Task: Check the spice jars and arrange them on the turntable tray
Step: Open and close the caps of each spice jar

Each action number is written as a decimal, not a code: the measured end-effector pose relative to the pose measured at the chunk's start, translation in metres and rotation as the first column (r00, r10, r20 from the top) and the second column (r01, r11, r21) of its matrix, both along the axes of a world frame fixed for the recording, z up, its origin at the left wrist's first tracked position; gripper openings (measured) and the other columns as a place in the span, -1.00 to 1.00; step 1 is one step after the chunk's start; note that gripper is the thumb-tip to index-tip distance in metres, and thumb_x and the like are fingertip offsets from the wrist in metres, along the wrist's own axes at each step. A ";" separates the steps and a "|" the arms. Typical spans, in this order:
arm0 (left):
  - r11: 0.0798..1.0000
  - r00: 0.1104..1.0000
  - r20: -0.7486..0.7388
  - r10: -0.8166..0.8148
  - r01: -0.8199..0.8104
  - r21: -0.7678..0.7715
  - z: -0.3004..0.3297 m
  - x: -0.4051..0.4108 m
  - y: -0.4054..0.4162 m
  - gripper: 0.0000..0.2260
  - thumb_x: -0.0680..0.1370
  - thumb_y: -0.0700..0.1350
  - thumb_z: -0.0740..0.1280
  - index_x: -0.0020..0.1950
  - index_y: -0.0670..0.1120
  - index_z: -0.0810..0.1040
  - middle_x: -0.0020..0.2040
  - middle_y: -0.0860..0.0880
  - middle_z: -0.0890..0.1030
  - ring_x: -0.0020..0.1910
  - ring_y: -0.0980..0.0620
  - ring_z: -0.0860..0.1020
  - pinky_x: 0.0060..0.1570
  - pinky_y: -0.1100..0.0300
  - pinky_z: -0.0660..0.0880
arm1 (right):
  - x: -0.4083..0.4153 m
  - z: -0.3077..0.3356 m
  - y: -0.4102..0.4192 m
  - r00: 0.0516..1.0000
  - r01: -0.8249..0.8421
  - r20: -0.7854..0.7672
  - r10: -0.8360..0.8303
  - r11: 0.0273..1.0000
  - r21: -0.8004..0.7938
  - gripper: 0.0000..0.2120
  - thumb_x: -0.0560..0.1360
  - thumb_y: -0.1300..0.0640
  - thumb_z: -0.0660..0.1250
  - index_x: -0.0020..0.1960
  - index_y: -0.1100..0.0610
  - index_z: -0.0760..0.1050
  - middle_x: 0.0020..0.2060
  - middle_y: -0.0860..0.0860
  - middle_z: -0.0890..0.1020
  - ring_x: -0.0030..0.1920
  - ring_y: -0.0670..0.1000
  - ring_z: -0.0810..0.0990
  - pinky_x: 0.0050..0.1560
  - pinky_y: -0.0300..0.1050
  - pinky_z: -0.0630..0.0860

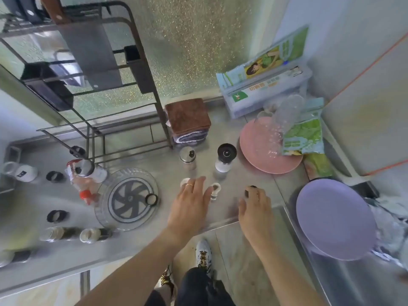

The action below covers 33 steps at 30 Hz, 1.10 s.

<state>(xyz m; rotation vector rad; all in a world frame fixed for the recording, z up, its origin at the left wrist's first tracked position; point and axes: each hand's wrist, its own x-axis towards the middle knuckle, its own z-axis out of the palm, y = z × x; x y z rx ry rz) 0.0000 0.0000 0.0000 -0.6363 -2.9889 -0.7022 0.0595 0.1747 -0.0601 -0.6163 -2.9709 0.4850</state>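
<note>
My left hand (189, 203) hovers flat, grip apart, over two small open clear glass jars (215, 191) on the steel table, my right hand (254, 200) pinching a black cap (250, 192); a careless sweep could topple them before reaching the clear round turntable tray (106, 214).

Daylight, bright and diffuse, through the frosted window (187, 51) behind the counter (220, 208); sparkle glare on the glass. Steel counter throws soft, pale reflections; shadows faint, no hard edges. Strong wide-angle bend: the rack (123, 69) and the wall edges bow outward toward the frame borders. Overall soft, slightly smeared. Jars at far left (55, 234) streaked with blur; the purple plate (335, 219) and lower right corner also unsharp. Colours washed, greenish cast.
</note>
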 end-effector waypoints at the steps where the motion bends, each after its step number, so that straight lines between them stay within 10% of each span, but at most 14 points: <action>1: 0.999 1.000 0.015 0.026 -0.027 0.034 -0.006 -0.001 0.006 -0.65 0.58 0.00 0.40 0.28 -0.15 0.49 0.07 -0.16 0.68 -0.03 -0.18 0.69 -0.09 0.04 0.65 | -0.005 -0.007 0.007 1.000 0.004 0.005 -0.004 1.000 0.012 -0.69 0.48 0.21 0.49 0.20 0.17 0.56 0.08 0.16 0.62 -0.06 0.25 0.61 -0.21 0.10 0.61; 4: 0.992 0.976 0.202 0.081 -0.098 0.075 -0.025 -0.003 0.021 -0.44 0.62 0.20 0.21 0.48 -0.14 0.40 0.30 -0.14 0.56 0.20 -0.18 0.59 0.17 0.02 0.51 | -0.020 -0.027 0.024 0.999 -0.003 0.043 -0.002 0.992 0.128 -0.70 0.49 0.19 0.47 0.21 0.15 0.58 0.11 0.19 0.62 -0.09 0.27 0.61 -0.25 0.09 0.58; 10: 0.978 0.923 0.339 0.182 -0.206 0.036 -0.057 -0.008 0.039 -0.36 0.46 0.08 0.51 0.47 -0.04 0.37 0.24 -0.02 0.60 0.21 -0.08 0.58 0.02 0.18 0.36 | -0.030 -0.066 0.041 0.991 -0.067 0.123 0.055 0.993 0.094 -0.61 0.35 0.33 0.52 0.15 0.14 0.61 0.02 0.18 0.59 -0.13 0.26 0.56 -0.27 0.06 0.56; 14: 0.936 0.895 0.356 0.268 -0.329 0.124 -0.073 -0.005 0.044 -0.58 0.46 -0.07 0.52 0.26 -0.05 0.48 0.03 -0.03 0.67 0.03 -0.15 0.61 -0.12 0.20 0.27 | -0.034 -0.061 0.041 0.999 -0.042 -0.033 0.037 0.981 -0.191 -0.67 0.33 0.42 0.51 0.02 0.14 0.61 -0.06 0.13 0.57 -0.13 0.23 0.58 -0.12 -0.01 0.51; 18: 0.894 0.884 0.342 0.319 -0.401 0.202 -0.087 -0.006 0.044 -0.70 0.45 -0.10 0.51 0.11 0.00 0.52 -0.06 0.02 0.68 -0.06 -0.09 0.63 -0.15 0.10 0.45 | -0.040 -0.005 0.027 0.969 -0.139 -0.246 -0.018 0.786 -0.602 -0.58 0.38 0.37 0.54 0.16 0.06 0.60 0.04 0.03 0.58 -0.03 -0.13 0.64 0.04 -0.51 0.47; 23: 0.877 0.916 0.304 0.261 -0.357 0.322 -0.087 -0.005 0.041 -0.71 0.42 -0.10 0.46 0.13 -0.03 0.58 -0.01 0.04 0.70 -0.02 -0.01 0.67 -0.02 -0.05 0.60 | -0.048 0.027 -0.002 0.943 -0.271 -0.334 -0.005 0.573 -0.773 -0.68 0.37 0.35 0.56 0.03 0.12 0.57 0.01 0.03 0.67 0.07 -0.01 0.70 0.14 -0.29 0.60; 33: 0.789 0.975 0.170 0.142 -0.215 0.575 -0.056 0.001 0.013 -0.67 0.43 -0.12 0.50 0.19 0.00 0.64 -0.02 0.10 0.67 0.01 0.10 0.66 0.03 0.04 0.60 | -0.047 0.032 -0.017 0.874 -0.437 -0.484 0.031 0.482 -0.759 -0.70 0.38 0.42 0.49 -0.03 0.10 0.55 0.02 0.05 0.72 0.06 0.06 0.73 0.18 -0.10 0.62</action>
